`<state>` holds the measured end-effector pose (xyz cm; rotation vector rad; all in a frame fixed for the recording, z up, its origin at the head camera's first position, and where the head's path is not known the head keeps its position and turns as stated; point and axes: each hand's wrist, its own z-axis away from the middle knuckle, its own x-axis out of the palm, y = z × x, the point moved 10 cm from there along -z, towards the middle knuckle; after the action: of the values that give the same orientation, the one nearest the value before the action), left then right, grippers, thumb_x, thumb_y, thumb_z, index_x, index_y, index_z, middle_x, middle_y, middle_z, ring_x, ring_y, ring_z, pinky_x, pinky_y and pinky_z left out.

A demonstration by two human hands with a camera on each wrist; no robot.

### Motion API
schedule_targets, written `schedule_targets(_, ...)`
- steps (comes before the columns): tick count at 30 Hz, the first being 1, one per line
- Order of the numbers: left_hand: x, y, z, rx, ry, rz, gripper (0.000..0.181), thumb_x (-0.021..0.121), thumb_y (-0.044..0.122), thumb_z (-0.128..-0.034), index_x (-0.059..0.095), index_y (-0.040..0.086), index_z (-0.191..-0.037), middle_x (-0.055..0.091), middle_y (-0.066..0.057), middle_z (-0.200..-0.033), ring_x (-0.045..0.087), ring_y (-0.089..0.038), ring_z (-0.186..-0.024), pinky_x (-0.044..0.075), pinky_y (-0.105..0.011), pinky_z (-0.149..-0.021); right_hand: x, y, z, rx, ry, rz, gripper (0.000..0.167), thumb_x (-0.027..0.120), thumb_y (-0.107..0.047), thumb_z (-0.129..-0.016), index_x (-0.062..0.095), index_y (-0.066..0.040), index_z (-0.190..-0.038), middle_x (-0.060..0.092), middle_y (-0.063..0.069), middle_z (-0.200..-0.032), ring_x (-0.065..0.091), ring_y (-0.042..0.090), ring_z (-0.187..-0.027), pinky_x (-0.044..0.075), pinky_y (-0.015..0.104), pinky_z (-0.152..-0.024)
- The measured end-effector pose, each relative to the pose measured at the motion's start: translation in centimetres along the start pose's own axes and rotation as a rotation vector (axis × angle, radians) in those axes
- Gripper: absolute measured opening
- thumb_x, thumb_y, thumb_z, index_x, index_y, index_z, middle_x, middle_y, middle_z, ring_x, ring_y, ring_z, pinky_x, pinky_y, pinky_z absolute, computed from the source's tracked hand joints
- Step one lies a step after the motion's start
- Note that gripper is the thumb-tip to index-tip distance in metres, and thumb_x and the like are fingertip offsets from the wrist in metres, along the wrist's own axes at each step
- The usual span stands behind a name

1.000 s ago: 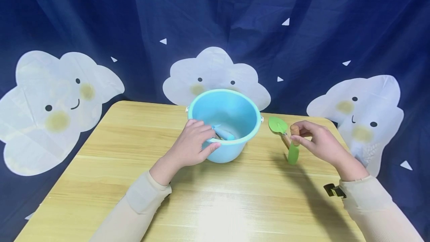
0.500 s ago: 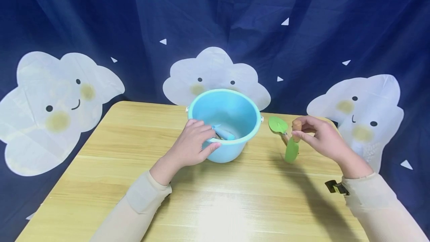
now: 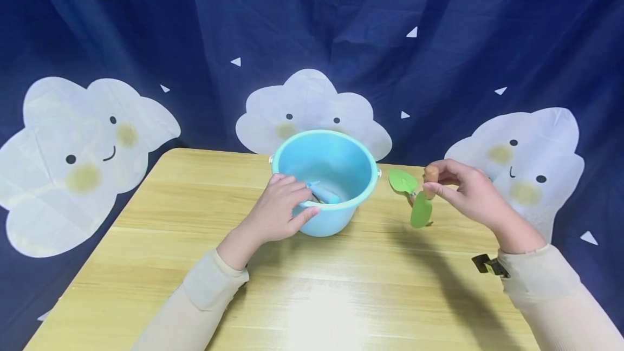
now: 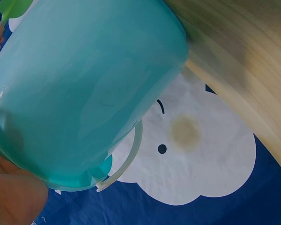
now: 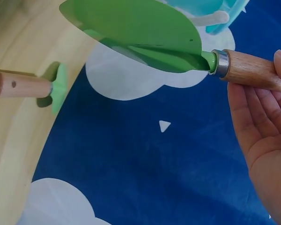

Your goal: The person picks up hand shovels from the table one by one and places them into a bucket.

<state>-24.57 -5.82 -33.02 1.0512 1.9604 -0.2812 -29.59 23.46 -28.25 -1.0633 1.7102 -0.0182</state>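
My left hand [image 3: 283, 205] grips the near left rim of a light blue bucket [image 3: 326, 221], thumb outside and fingers over the edge. Inside the bucket lies a light blue thing [image 3: 325, 194], partly hidden by my fingers. My right hand [image 3: 470, 196] pinches the wooden handle of a green hand trowel [image 3: 421, 211], its blade hanging down above the table. Just behind it, a second green garden tool [image 3: 402, 180] with a wooden handle lies on the table; the right wrist view shows that tool's handle [image 5: 25, 85] too.
A wooden table [image 3: 146, 264] bears the bucket and the tools. Behind it hangs a dark blue curtain [image 3: 273, 10] with white smiling clouds [image 3: 312, 96]. The bucket's pale handle [image 4: 131, 154] hangs at its side in the left wrist view.
My right hand has risen slightly and moved a little right with the trowel, whose blade has swung left and turned its broad face more toward the head camera. Left hand and bucket stay put.
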Motion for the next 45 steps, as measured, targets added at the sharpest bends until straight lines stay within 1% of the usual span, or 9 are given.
schedule_targets(6,0.0,0.1,0.1,0.001,0.000,-0.006,0.053,0.031,0.057,-0.1041,0.056,0.018,-0.080,0.049,0.008,-0.073,0.040,-0.015,-0.071,0.034,-0.042,-0.085,-0.2,-0.8,-0.3,-0.004,-0.012,-0.033,0.026,0.075,0.007,-0.084,0.065,-0.003,-0.105,0.067,0.005,-0.098,0.065,0.001,-0.083,0.049,0.011,-0.078)
schedule_targets(12,0.1,0.1,0.0,0.003,0.003,0.002,0.053,0.031,0.058,-0.1041,0.057,0.017,-0.080,0.051,0.007,-0.073,0.040,-0.015,-0.072,0.034,-0.042,-0.085,-0.9,-1.7,-0.8,-0.009,0.004,-0.046,0.026,0.075,0.009,-0.083,0.064,-0.004,-0.103,0.067,0.004,-0.096,0.066,0.002,-0.082,0.049,0.011,-0.078)
schedule_targets(19,0.1,0.1,0.0,0.003,0.005,-0.001,0.053,0.031,0.058,-0.1041,0.057,0.018,-0.080,0.049,0.008,-0.074,0.040,-0.015,-0.072,0.034,-0.042,-0.085,-1.6,-2.7,-1.3,-0.042,0.024,-0.034,0.028,0.076,0.010,-0.082,0.064,-0.004,-0.102,0.068,0.001,-0.093,0.066,0.002,-0.081,0.049,0.011,-0.077)
schedule_targets(28,0.1,0.0,0.0,-0.002,0.001,-0.003,0.052,0.031,0.058,-0.1040,0.055,0.019,-0.078,0.048,0.009,-0.073,0.040,-0.015,-0.072,0.034,-0.042,-0.086,-2.3,-3.7,-1.6,-0.059,0.056,-0.007,0.030,0.078,0.010,-0.080,0.065,-0.004,-0.104,0.069,-0.001,-0.094,0.066,-0.002,-0.084,0.049,0.011,-0.078)
schedule_targets(31,0.0,0.0,0.0,-0.005,-0.001,-0.002,0.053,0.030,0.058,-0.1040,0.055,0.019,-0.078,0.048,0.009,-0.073,0.040,-0.015,-0.072,0.034,-0.042,-0.086,-2.5,-4.1,-1.7,-0.077,0.066,0.001,0.031,0.078,0.011,-0.079,0.065,-0.003,-0.104,0.068,-0.001,-0.094,0.065,-0.003,-0.085,0.049,0.011,-0.079)
schedule_targets(38,-0.1,0.0,-0.1,-0.008,-0.002,-0.002,0.049,0.034,0.055,-0.1039,0.054,0.019,-0.078,0.048,0.009,-0.073,0.040,-0.015,-0.071,0.035,-0.042,-0.086,-2.9,-5.4,-1.9,-0.128,0.084,-0.014,0.035,0.077,0.015,-0.077,0.063,-0.001,-0.105,0.069,0.000,-0.095,0.066,-0.003,-0.087,0.049,0.011,-0.080)
schedule_targets(42,0.0,0.0,-0.1,-0.009,-0.004,-0.001,0.048,0.036,0.054,-0.1037,0.055,0.018,-0.079,0.048,0.008,-0.073,0.040,-0.015,-0.072,0.034,-0.042,-0.086,-3.1,-6.0,-1.9,-0.178,0.093,-0.057,0.041,0.076,0.020,-0.075,0.064,0.000,-0.108,0.070,0.003,-0.097,0.067,-0.001,-0.086,0.050,0.013,-0.079)
schedule_targets(45,0.0,0.0,-0.1,-0.010,-0.004,0.001,0.048,0.036,0.054,-0.1037,0.055,0.019,-0.078,0.048,0.009,-0.073,0.040,-0.015,-0.071,0.034,-0.042,-0.086,-3.2,-6.5,-2.1,-0.197,0.093,-0.103,0.044,0.074,0.025,-0.073,0.064,0.003,-0.110,0.070,0.008,-0.097,0.068,0.003,-0.084,0.051,0.015,-0.080)
